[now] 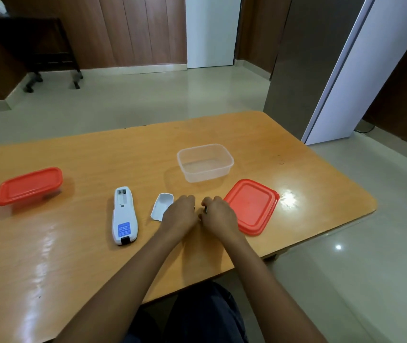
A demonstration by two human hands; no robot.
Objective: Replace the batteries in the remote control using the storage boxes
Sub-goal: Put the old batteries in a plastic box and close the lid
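Note:
A white remote control (124, 215) lies face down on the wooden table (73, 243), its battery bay open and empty at the far end. Its white battery cover (160, 205) rests just to the right, partly under my left hand (180, 214). My right hand (218, 215) is close beside the left, fingers curled around a small dark object (205, 209), probably a battery. Whether my left hand holds anything is hidden. A clear open storage box (204, 162) stands beyond the hands, empty. Its red lid (252, 206) lies to the right. A second box with a red lid (29, 185) sits shut at the left.
The table's right edge and rounded corner (368, 206) lie just past the loose lid. Beyond the table are a tiled floor (148, 100), a dark stand on casters (36, 50) at the back left and a pillar (304, 58) at the right.

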